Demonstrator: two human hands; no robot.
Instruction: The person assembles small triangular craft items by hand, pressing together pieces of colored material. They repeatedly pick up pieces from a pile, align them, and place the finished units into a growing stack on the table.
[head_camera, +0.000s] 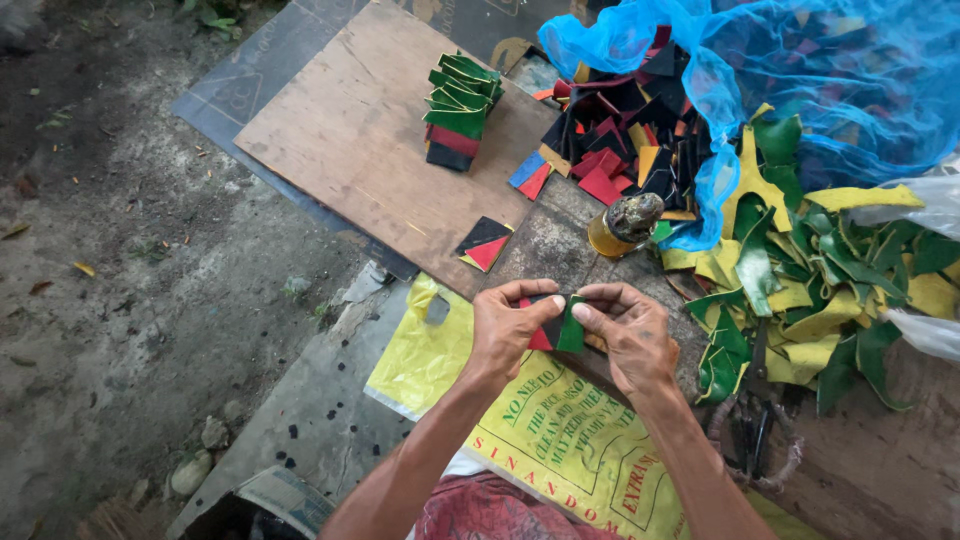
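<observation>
Head view: my left hand (508, 330) and right hand (628, 332) meet at frame centre, both pinched shut on one small folded patch (557, 326) of black, red and green pieces. Left thumb and fingertips are pressed together on its left edge, right thumb and forefinger clamped on the green right edge. Other fingers curl under; can't tell what they touch.

Both forearms enter from 6 o'clock and angle up toward 12, wrists bent inward, backs of hands facing the camera, knuckles turned toward each other. The patch sits between the fingertips, held just above the dark board (545, 245). Its long axis runs roughly 9 to 3; the green part is at 3, red and black at 9. Whether it touches the board, I can't tell.

At 12 from my hands, close by, a yellowish glue bottle (622, 226) with a crusted top stands on the dark board. At 10 to 11, another finished black-red-yellow patch (484, 243) lies flat on the brown plywood sheet (345, 130). Farther at 11, a stack of patches (458, 98), green on top, stands on the plywood. At 1, loose coloured squares (610, 150) spill from blue netting (800, 70). At 3, a heap of green and yellow offcuts (800, 290). Scissors (750, 430) lie at 4 to 5, near my right forearm. A yellow printed sack (570, 450) lies under my arms at 6.
</observation>
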